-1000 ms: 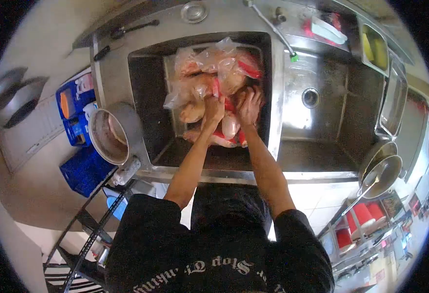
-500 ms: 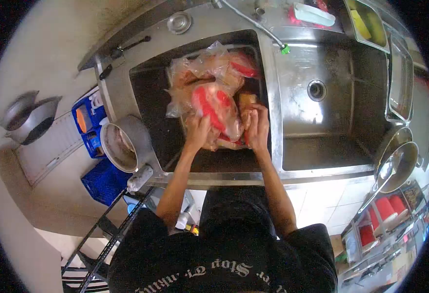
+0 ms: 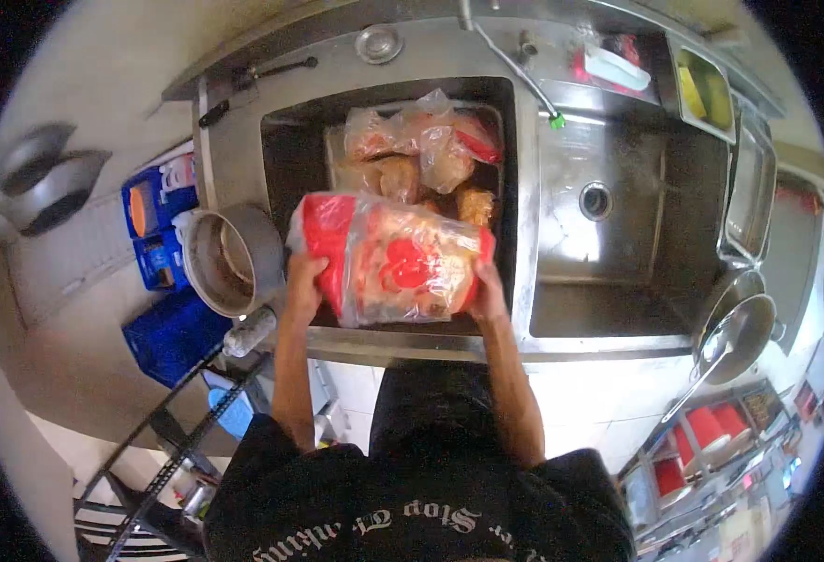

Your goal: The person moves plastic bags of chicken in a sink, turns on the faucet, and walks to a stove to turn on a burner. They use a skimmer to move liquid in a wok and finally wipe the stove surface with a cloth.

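A large clear plastic bag with red print, full of pale chicken pieces, is held up above the near edge of the left sink basin. My left hand grips its left end and my right hand grips its right end. Behind it, several more bags of chicken lie piled in a metal tray inside the basin.
A round metal pot stands at the sink's left edge. The right basin has a drain and a faucet above. Blue crates sit on the floor at left; ladles and metal trays at right.
Both hands have lifted one bag out of the pile and drawn it toward me, from down in the basin to above its near edge.
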